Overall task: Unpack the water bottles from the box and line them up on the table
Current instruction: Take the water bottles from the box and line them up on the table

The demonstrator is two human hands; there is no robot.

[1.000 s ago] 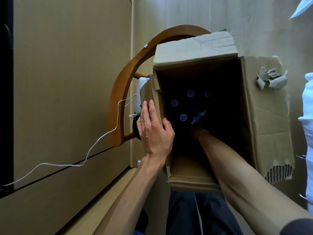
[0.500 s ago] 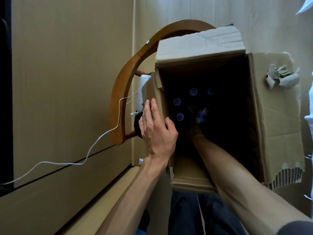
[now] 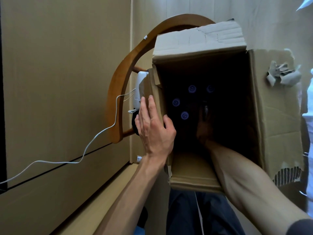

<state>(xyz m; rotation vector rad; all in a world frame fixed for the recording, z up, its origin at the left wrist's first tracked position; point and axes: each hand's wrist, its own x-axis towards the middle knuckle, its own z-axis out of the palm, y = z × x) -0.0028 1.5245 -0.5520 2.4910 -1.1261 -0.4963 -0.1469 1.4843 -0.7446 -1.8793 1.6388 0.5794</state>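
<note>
On the chair (image 3: 118,102), the box (image 3: 274,126) stands open-topped, flaps folded out, its inside deep and dark. 4 caps (image 3: 184,115) show low down toward the left wall; each marks a bottle standing upright in the box. No table and no unpacked bottle in view, so judged early or mid-task: at least 4 bottles left to lift.

Left hand (image 3: 152,131) presses flat on the box's left wall from outside, fingers straight, thumb hooked over the rim. Right hand (image 3: 203,131) is sunk inside, in shadow; something pale glints near its fingertips, but whether it grips a bottle I cannot tell.

Room: the opening is wide beside the forearm, so a straight upward lift looks free. Torn right flap (image 3: 281,75) and ragged near corner could snag a sleeve. A white cable (image 3: 94,138) trails off just left of the box.
</note>
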